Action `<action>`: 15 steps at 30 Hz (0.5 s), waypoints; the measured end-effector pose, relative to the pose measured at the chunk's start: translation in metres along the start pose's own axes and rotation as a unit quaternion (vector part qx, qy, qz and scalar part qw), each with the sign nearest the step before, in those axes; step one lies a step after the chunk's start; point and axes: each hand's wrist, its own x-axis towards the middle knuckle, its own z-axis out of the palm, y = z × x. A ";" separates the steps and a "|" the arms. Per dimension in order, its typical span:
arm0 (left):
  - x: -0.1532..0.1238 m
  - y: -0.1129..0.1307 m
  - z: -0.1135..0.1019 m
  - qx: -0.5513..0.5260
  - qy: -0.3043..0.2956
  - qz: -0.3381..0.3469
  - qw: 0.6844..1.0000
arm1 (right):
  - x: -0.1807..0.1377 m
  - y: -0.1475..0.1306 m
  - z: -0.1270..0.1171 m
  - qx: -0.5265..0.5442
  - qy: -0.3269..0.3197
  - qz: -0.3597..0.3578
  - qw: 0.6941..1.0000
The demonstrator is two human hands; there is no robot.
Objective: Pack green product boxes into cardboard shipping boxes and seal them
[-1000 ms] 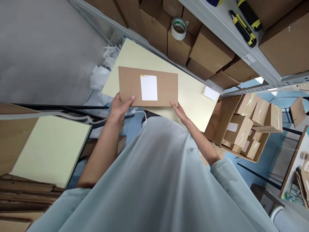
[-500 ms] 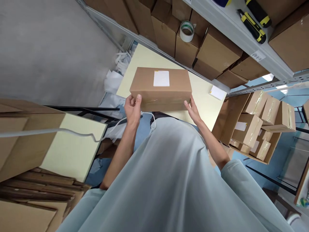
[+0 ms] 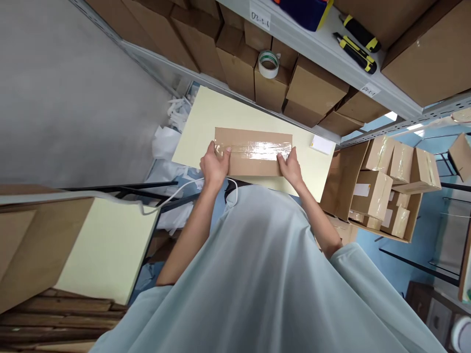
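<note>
Between my two hands is a brown cardboard box (image 3: 253,166), its long face with a shiny strip of clear tape turned up toward me. My left hand (image 3: 215,165) grips the left end, thumb on the taped face. At the right end my right hand (image 3: 290,169) holds the box the same way, thumb near the tape's end. Under and behind the box lies the pale yellow tabletop (image 3: 209,110). The box's far side and the fingers behind it are hidden.
A white label pad (image 3: 323,144) lies on the table's right. Behind stand shelved cartons (image 3: 316,86), a tape roll (image 3: 268,64) and utility knives (image 3: 355,53). At right, a large open carton (image 3: 340,184) holds several taped boxes. A white cable (image 3: 176,189) hangs at left.
The box has been turned in my hands: its white-labelled face has gone out of sight and the taped face now shows. My view has shifted slightly.
</note>
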 end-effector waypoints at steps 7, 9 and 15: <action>-0.030 0.041 0.034 0.072 -0.145 0.297 0.941 | -0.009 -0.029 0.030 -0.166 -0.092 -0.253 0.949; -0.036 0.043 0.040 0.087 -0.212 0.340 0.912 | -0.007 -0.030 0.033 -0.187 -0.127 -0.282 0.932; -0.026 0.009 0.023 0.105 -0.181 0.274 0.939 | -0.005 0.002 0.004 -0.177 -0.068 -0.224 0.956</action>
